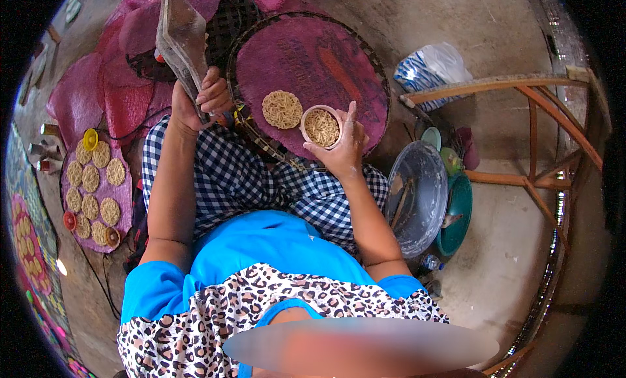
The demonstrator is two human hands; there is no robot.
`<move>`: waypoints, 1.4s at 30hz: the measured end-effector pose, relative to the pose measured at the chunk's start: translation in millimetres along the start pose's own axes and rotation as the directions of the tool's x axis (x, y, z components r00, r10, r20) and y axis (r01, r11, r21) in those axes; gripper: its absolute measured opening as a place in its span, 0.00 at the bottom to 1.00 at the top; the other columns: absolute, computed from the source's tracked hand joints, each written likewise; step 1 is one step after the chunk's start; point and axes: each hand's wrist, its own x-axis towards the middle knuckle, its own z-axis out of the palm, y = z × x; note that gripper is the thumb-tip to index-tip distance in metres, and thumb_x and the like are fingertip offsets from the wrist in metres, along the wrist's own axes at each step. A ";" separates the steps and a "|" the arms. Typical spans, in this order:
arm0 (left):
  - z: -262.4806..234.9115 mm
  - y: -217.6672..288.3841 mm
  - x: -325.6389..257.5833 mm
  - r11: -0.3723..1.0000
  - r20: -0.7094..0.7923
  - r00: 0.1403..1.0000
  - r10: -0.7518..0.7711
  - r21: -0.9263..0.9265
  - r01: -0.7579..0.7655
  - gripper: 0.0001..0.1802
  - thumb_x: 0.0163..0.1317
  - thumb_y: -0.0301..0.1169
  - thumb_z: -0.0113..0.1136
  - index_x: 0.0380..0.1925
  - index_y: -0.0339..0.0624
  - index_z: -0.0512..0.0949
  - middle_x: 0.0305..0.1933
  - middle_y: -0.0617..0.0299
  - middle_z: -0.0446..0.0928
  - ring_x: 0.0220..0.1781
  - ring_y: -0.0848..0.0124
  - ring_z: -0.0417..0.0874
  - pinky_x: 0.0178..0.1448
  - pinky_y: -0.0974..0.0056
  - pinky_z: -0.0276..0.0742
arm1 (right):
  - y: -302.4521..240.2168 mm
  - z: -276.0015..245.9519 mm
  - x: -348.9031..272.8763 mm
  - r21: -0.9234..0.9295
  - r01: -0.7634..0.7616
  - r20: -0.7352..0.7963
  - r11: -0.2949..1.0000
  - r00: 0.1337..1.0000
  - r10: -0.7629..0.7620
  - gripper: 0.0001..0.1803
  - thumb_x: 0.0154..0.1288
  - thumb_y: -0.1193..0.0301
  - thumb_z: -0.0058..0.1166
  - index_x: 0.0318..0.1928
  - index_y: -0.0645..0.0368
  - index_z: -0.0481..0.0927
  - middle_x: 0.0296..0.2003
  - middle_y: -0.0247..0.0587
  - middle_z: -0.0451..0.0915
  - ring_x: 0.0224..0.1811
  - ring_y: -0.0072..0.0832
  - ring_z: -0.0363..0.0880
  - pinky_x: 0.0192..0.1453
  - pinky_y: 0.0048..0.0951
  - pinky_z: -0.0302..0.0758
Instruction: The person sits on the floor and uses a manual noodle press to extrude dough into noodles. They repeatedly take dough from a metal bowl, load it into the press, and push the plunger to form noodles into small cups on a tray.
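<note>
My right hand holds a small round pale mould filled with yellow noodles, over a round woven tray covered with purple mesh. One flat round noodle cake lies on that mesh just left of the mould. My left hand grips the lower end of a long grey-brown flat piece that stands up and away from me, over my checked-cloth lap.
On my left lies another purple mesh mat with several noodle cakes and small coloured lids. A big clear bowl on a green basin stands at my right, beside a wooden frame and a plastic bag.
</note>
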 end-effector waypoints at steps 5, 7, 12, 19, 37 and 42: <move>2.2 1.3 -1.0 1.000 -0.029 1.000 -0.002 0.010 0.003 0.20 0.64 0.43 0.29 0.19 0.44 0.60 0.11 0.68 0.59 0.11 0.75 0.60 0.23 0.67 0.61 | -3.5 -2.5 0.9 0.061 0.016 0.000 0.998 1.000 -0.016 0.66 0.33 0.54 0.70 0.65 0.61 0.36 0.51 0.45 0.69 0.54 0.42 0.62 0.57 0.50 0.51; 0.7 -0.7 2.1 1.000 0.019 1.000 -0.005 0.006 0.005 0.19 0.63 0.42 0.30 0.20 0.43 0.62 0.12 0.68 0.59 0.13 0.76 0.60 0.23 0.68 0.60 | -1.8 -6.7 1.4 -0.020 -0.004 0.044 1.000 0.999 0.004 0.66 0.33 0.54 0.70 0.65 0.61 0.37 0.51 0.45 0.69 0.54 0.41 0.62 0.57 0.50 0.51; 1.6 -0.1 2.1 1.000 0.040 0.999 -0.016 0.003 0.016 0.19 0.63 0.41 0.30 0.20 0.42 0.63 0.12 0.68 0.59 0.13 0.76 0.60 0.23 0.68 0.59 | -2.5 -8.1 -0.3 0.019 0.028 0.014 0.999 0.999 -0.028 0.66 0.31 0.55 0.70 0.65 0.60 0.38 0.51 0.45 0.69 0.54 0.42 0.63 0.57 0.49 0.51; 2.6 -1.6 1.5 1.000 0.027 1.000 -0.014 0.008 0.013 0.20 0.64 0.42 0.30 0.20 0.43 0.62 0.11 0.68 0.59 0.12 0.77 0.60 0.22 0.68 0.59 | 17.4 -13.7 4.4 0.168 0.043 -0.051 0.985 0.998 -0.035 0.66 0.30 0.58 0.71 0.65 0.62 0.38 0.51 0.49 0.70 0.53 0.43 0.64 0.58 0.43 0.55; 33.9 -65.7 17.5 0.875 -0.129 0.867 -0.482 -0.010 0.485 0.30 0.56 0.57 0.32 0.16 0.41 0.65 0.09 0.66 0.58 0.09 0.74 0.57 0.14 0.69 0.52 | 67.8 -44.7 -3.1 0.007 -0.207 -0.056 0.978 0.977 0.207 0.63 0.29 0.54 0.71 0.65 0.57 0.46 0.53 0.49 0.70 0.55 0.41 0.67 0.59 0.45 0.58; 59.6 -143.7 15.1 0.658 -0.235 0.647 -0.726 0.038 0.752 0.35 0.58 0.60 0.26 0.17 0.37 0.66 0.10 0.62 0.61 0.08 0.73 0.58 0.11 0.69 0.52 | 63.8 -80.7 -0.2 0.912 -0.048 -0.120 0.407 0.919 0.376 0.48 0.45 0.39 0.52 0.58 0.62 0.61 0.47 0.47 0.73 0.46 0.34 0.73 0.56 0.32 0.65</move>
